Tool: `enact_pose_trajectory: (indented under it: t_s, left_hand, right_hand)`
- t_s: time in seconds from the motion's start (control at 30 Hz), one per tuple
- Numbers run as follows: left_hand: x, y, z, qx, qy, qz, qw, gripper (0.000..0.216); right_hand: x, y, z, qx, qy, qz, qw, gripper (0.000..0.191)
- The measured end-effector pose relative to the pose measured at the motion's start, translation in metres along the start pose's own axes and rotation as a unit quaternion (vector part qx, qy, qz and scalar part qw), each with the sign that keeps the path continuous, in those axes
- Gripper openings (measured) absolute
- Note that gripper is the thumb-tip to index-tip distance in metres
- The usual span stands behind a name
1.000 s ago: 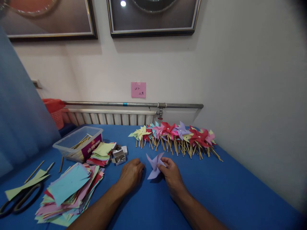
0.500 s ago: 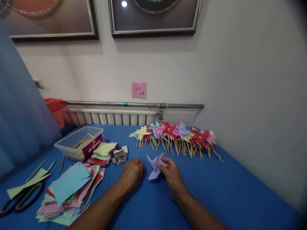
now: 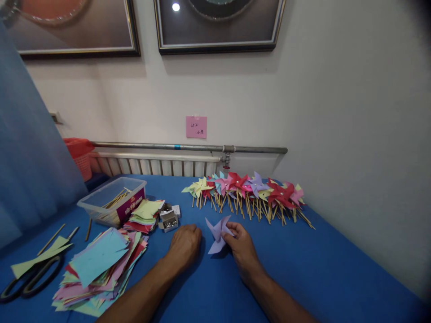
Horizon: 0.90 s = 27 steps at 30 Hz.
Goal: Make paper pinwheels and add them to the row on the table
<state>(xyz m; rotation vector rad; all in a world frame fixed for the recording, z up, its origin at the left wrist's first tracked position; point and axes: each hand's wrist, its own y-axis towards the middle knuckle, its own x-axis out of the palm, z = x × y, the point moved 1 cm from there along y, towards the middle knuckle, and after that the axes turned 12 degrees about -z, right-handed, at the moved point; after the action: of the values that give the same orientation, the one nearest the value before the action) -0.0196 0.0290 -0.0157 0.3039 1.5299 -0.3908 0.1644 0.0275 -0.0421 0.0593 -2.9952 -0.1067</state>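
Pinching right hand [image 3: 244, 247], paper pinwheel [image 3: 217, 233] (sharp-tipped)

1. From my end: two bare forearms, one per side, cropped by the lower frame edge.
2. Left forearm [image 3: 144, 294]: plain, rounded, wide near the crop, slimming toward the wrist [image 3: 169, 265]; bare wherever I can see it.
3. Left hand [image 3: 186, 244]: bare, broad back, rounded knuckles [image 3: 188, 230]; fingers mostly hidden from me.
4. Right forearm [image 3: 279, 299]: also bare, smooth outline, same taper.
5. Right hand [image 3: 243, 246]: bare; I get a thumb [image 3: 229, 239] and some fingers [image 3: 235, 227], others partly hidden.
6. Nails: too small on my feed.
7. Upper arms sit outside my view; clothing there, can't tell.
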Motion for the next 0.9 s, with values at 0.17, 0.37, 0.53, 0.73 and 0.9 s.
enact_pose_trajectory:
  t_s: [0.17,0.37,0.53,0.73,0.9]
  left_hand:
    - [-0.002,-0.001,-0.001,0.014,-0.008,-0.005,1.000,0.029]
    - [-0.001,-0.008,0.000,0.018,-0.054,0.026,0.998,0.022]
    - [-0.007,-0.017,0.012,0.061,-0.218,0.136,0.965,0.015]
    - [-0.015,-0.025,0.025,0.126,-0.195,0.322,0.918,0.013]
    - [-0.010,-0.023,0.026,0.148,-0.157,0.325,0.921,0.012]
  right_hand:
    - [-0.001,-0.001,-0.001,-0.002,-0.011,0.001,1.000,0.031]
    - [-0.001,-0.003,-0.006,-0.021,-0.032,0.005,0.999,0.028]
    - [0.001,-0.003,-0.012,-0.039,-0.055,0.025,0.997,0.023]
    - [0.007,-0.008,-0.012,-0.068,-0.100,0.017,0.993,0.022]
    - [0.014,-0.014,-0.011,-0.074,-0.114,-0.007,0.991,0.025]
